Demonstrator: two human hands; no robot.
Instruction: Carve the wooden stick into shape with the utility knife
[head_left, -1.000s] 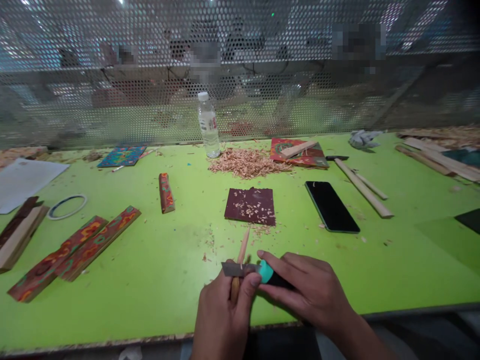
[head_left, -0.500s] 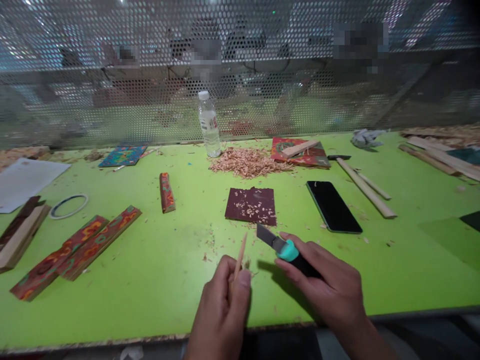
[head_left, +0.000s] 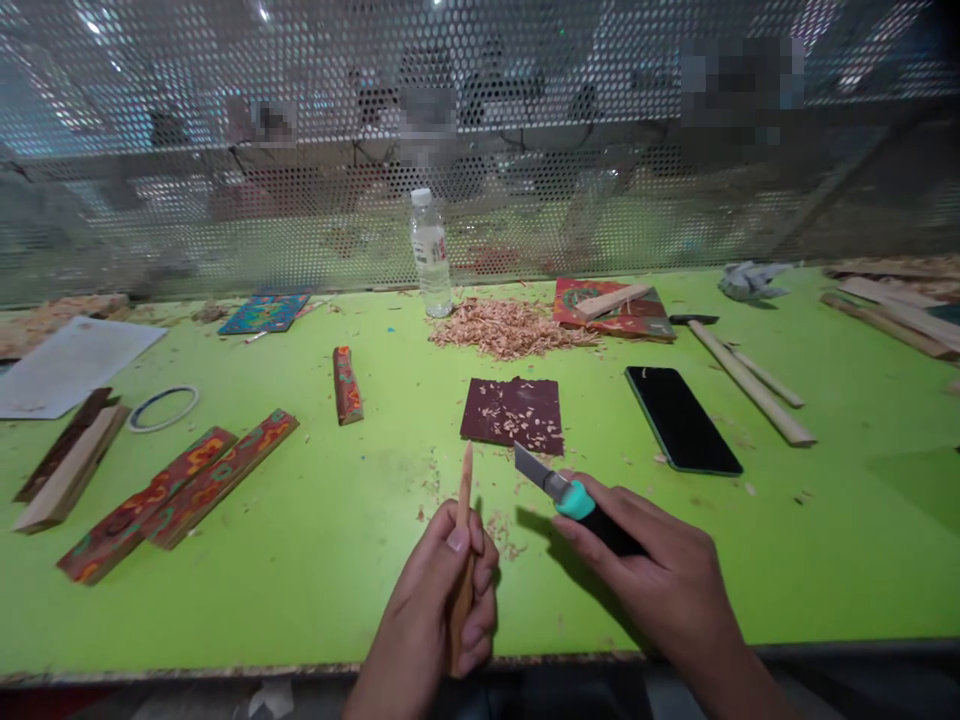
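Observation:
My left hand (head_left: 442, 590) is closed around a slim pointed wooden stick (head_left: 466, 490), its tip up and away from me. To the right, my right hand (head_left: 660, 560) grips a utility knife (head_left: 576, 500) with a black and teal handle. Its metal blade points up and left, apart from the stick. Just beyond both lies a dark red sheet (head_left: 502, 408) with pale wood shavings on it. Small shavings are scattered on the green table (head_left: 300, 600) between my hands.
Behind the sheet are a shavings pile (head_left: 510, 328), a water bottle (head_left: 432, 260) and a perforated metal screen (head_left: 300, 220). A phone (head_left: 682, 420) and a hammer (head_left: 750, 383) lie right. Painted wooden strips (head_left: 221, 480) and a tape ring (head_left: 163, 408) lie left.
My left hand has turned, showing more of the stick, whose tip has shifted left and stands more upright. The right hand keeps the knife in nearly the same place. The view has shifted slightly.

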